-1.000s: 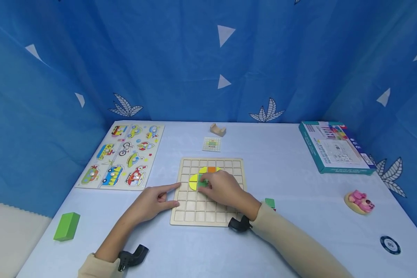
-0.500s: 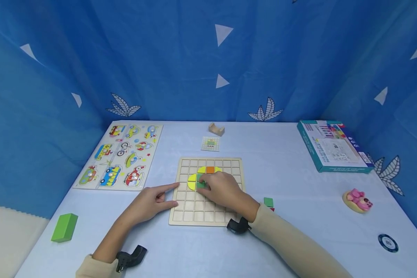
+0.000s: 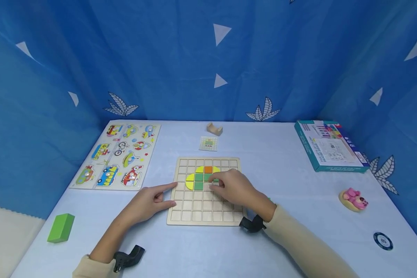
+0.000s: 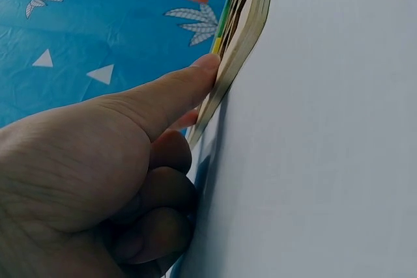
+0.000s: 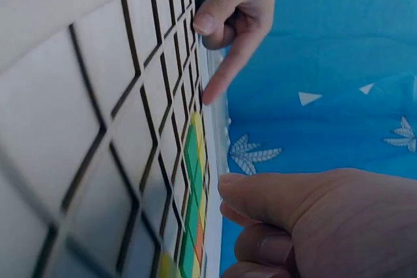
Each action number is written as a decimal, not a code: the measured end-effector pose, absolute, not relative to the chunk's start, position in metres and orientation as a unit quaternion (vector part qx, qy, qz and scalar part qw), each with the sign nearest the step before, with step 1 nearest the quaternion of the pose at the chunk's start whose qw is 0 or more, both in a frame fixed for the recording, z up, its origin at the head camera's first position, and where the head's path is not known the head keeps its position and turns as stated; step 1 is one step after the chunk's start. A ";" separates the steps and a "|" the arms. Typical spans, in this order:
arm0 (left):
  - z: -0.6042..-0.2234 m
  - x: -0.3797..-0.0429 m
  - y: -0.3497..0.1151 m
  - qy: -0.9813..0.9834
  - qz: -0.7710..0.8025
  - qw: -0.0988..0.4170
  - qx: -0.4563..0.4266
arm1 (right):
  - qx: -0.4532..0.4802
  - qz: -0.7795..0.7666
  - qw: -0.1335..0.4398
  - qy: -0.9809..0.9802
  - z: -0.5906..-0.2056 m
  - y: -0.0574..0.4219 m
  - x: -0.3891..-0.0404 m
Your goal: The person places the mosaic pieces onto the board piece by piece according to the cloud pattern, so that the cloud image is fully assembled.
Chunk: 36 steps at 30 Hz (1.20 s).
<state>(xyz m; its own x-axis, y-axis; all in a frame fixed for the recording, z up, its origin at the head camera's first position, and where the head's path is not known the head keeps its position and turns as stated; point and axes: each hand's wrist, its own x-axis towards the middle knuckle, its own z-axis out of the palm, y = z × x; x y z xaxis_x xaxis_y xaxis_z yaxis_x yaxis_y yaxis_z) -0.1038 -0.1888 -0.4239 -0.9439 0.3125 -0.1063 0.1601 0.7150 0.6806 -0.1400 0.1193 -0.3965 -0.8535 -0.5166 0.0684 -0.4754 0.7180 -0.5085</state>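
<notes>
My left hand (image 3: 146, 204) touches the left edge of a square wooden grid board (image 3: 198, 217) with its straight index finger and thumb. In the left wrist view, the thumb (image 4: 172, 92) lies against the board's rim while the other fingers curl under. Over the board's right half is my right hand (image 3: 233, 186), thumb and index fingertips apart and nothing visible between them. Several green square tiles (image 3: 199, 186) sit in the grid, with yellow rounded tiles (image 3: 190, 182) on their left and above, and an orange square tile (image 3: 208, 170) in the upper row. My right fingers hide part of the pattern.
Behind the board lie a small pattern card (image 3: 208, 143) and a wooden holder (image 3: 214, 129). A vehicle puzzle board (image 3: 116, 156) and green block (image 3: 61, 228) are at left. A boxed set (image 3: 330, 146), pink bear figure (image 3: 353, 199) and round chip (image 3: 383, 241) are at right.
My right hand has moved right from the green tiles, uncovering more of them. My left hand still touches the board edge. The view has shifted slightly.
</notes>
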 end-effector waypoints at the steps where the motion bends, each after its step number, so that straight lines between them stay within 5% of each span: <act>1: -0.424 -0.104 -0.189 0.919 0.356 0.107 0.129 | -0.261 -0.265 0.041 0.927 -0.395 0.125 -0.139; 20: -0.424 -0.105 -0.189 0.917 0.360 0.106 0.134 | -0.215 -0.308 0.177 0.910 -0.391 0.270 -0.106; 28: -0.426 -0.104 -0.189 0.919 0.361 0.112 0.116 | -0.236 -0.330 0.219 0.888 -0.399 0.287 -0.102; 36: -0.427 -0.105 -0.188 0.922 0.353 0.103 0.121 | -0.216 -0.324 0.193 0.901 -0.404 0.284 -0.097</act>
<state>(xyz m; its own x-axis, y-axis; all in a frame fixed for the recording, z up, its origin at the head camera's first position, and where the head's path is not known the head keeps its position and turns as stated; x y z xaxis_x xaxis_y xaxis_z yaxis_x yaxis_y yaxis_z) -0.1047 -0.1880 -0.4269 -0.9494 0.2960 -0.1054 0.1501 0.7218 0.6756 -0.0973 0.2844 -0.4041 -0.8319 -0.5147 -0.2076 -0.2646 0.6967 -0.6668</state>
